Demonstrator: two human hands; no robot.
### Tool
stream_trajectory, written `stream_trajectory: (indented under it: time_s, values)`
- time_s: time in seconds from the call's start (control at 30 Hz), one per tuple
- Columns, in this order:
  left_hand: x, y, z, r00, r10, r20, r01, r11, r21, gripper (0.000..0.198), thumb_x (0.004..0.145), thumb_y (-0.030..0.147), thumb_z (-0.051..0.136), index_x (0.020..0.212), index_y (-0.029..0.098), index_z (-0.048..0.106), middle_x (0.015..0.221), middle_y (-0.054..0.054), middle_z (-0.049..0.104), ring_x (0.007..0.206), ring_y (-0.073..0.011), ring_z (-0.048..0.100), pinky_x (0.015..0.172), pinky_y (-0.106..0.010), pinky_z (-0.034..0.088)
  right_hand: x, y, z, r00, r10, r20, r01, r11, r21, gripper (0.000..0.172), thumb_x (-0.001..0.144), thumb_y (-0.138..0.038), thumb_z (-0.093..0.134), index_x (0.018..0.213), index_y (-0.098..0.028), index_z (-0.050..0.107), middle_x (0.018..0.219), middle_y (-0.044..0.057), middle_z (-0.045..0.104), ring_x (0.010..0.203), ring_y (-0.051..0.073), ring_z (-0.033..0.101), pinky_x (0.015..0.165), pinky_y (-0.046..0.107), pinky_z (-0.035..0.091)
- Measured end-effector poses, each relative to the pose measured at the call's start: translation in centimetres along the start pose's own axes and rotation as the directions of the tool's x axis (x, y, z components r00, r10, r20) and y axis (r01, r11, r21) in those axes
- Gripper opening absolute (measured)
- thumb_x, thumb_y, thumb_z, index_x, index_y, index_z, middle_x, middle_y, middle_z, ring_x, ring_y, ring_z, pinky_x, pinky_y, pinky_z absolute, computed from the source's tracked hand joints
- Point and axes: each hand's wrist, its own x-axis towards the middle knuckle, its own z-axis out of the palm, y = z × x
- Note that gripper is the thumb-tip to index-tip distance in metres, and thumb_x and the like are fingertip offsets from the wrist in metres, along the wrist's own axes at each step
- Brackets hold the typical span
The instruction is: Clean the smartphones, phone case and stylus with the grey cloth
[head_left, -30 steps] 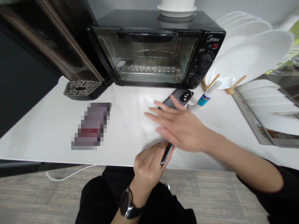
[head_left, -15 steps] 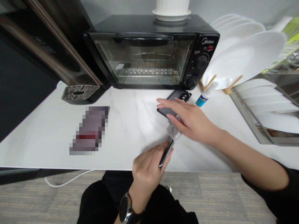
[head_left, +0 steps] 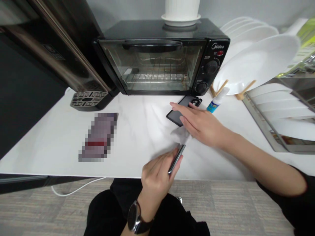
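Observation:
My left hand (head_left: 158, 173), with a watch on its wrist, is closed round a dark phone (head_left: 176, 159) held on edge near the counter's front. Above the phone's upper end, my right hand (head_left: 200, 124) has its fingers stretched out, with a pale, crumpled cloth or tissue (head_left: 180, 135) under and beside its palm. Whether the fingers pinch the cloth is hidden. A dark phone case (head_left: 175, 117) with camera cutouts lies flat beyond the cloth, partly under the right fingers. Close to the right hand is a small blue and white bottle (head_left: 213, 105).
A black toaster oven (head_left: 157, 65) stands at the back, a white pot (head_left: 182, 9) on top. White plates (head_left: 261, 62) stand in a rack at the right. At the left are a machine with a drip tray (head_left: 88, 99) and a pixelated flat object (head_left: 98, 137) on the counter (head_left: 137, 131).
My right hand has shifted slightly, and the cloth beneath it has changed shape. The left hand still holds the phone. The camera's view has moved a little.

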Motion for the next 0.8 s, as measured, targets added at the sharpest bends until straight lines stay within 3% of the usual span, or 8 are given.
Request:
stream_trajectory:
  time_s: [0.1,0.13,0.27,0.37,0.43,0.53,0.67,0.8]
  values:
    - [-0.2,-0.2,0.1,1.000,-0.002,-0.009,0.002,1.000,0.017,0.008,0.103,0.018,0.066,0.098,0.012,0.068,0.077,-0.004,0.077,0.065,-0.0135,0.072,0.064,-0.026,0.052,-0.2,-1.7,0.5,0.995,-0.098,-0.008,0.099,0.995,0.011,0.050,0.110,-0.020,0.036,0.157,-0.006,0.042,0.150,0.019,0.065,0.148,0.028,0.055,0.132,0.061,0.027]
    - [-0.3,-0.4,0.1,0.999,0.010,-0.033,-0.009,0.999,0.032,0.018,0.104,0.020,0.063,0.087,0.015,0.066,0.069,-0.003,0.073,0.058,-0.0136,0.068,0.058,-0.027,0.049,-0.2,-3.2,0.8,0.986,-0.170,0.000,0.170,0.985,0.026,0.050,0.109,-0.018,0.038,0.157,-0.006,0.042,0.148,0.018,0.067,0.149,0.027,0.054,0.132,0.059,0.025]
    - [-0.7,-1.0,0.1,0.990,0.063,-0.127,-0.055,0.996,0.065,0.048,0.107,0.019,0.051,0.060,0.025,0.041,0.046,0.002,0.049,0.041,-0.0123,0.047,0.045,-0.029,0.036,-0.1,-7.4,1.8,0.961,-0.275,0.039,0.270,0.957,0.106,0.053,0.109,-0.019,0.041,0.161,-0.008,0.038,0.145,0.016,0.069,0.146,0.024,0.056,0.126,0.046,0.041]
    - [-0.5,-0.7,0.0,0.997,0.031,-0.068,-0.026,0.997,0.066,0.039,0.108,0.023,0.053,0.069,0.021,0.054,0.053,0.000,0.060,0.046,-0.0131,0.056,0.049,-0.029,0.043,0.0,-5.2,1.2,0.973,-0.229,0.021,0.225,0.969,0.098,0.054,0.107,-0.016,0.041,0.161,-0.006,0.037,0.143,0.016,0.070,0.132,0.024,0.067,0.123,0.046,0.045]
    - [-0.3,-0.3,-0.1,1.000,0.003,-0.016,-0.003,0.999,0.040,0.018,0.106,0.022,0.061,0.091,0.014,0.067,0.071,-0.004,0.075,0.060,-0.0142,0.070,0.060,-0.027,0.052,0.0,-2.1,0.6,0.989,-0.145,0.005,0.144,0.986,0.087,0.056,0.106,-0.015,0.041,0.161,-0.008,0.037,0.141,0.016,0.071,0.123,0.024,0.072,0.124,0.050,0.044]
    - [-0.1,0.1,-0.1,1.000,-0.021,0.022,0.022,1.000,-0.009,0.011,0.101,0.014,0.069,0.112,0.012,0.070,0.092,-0.005,0.083,0.076,-0.0146,0.078,0.075,-0.024,0.059,-0.1,0.4,0.2,1.000,-0.012,-0.017,0.014,0.996,0.085,0.053,0.107,-0.017,0.038,0.160,-0.012,0.039,0.144,0.015,0.070,0.129,0.025,0.070,0.126,0.057,0.040]
    - [-0.6,-0.4,0.0,0.999,0.014,-0.030,-0.013,1.000,0.027,0.011,0.104,0.017,0.062,0.096,0.014,0.069,0.076,-0.005,0.078,0.065,-0.0156,0.074,0.064,-0.026,0.057,-0.6,-3.3,1.2,0.984,-0.174,-0.027,0.175,0.982,0.064,0.049,0.106,-0.016,0.042,0.154,-0.011,0.047,0.139,0.014,0.073,0.143,0.024,0.060,0.131,0.054,0.032]
    - [-0.8,-0.8,0.0,0.992,0.073,-0.107,-0.068,0.996,0.057,0.036,0.105,0.013,0.053,0.070,0.021,0.055,0.051,0.001,0.060,0.044,-0.0144,0.059,0.048,-0.029,0.045,-0.7,-5.4,1.6,0.941,-0.338,0.025,0.333,0.935,0.120,0.053,0.104,-0.020,0.050,0.156,-0.013,0.045,0.127,0.010,0.079,0.120,0.020,0.074,0.117,0.041,0.050]
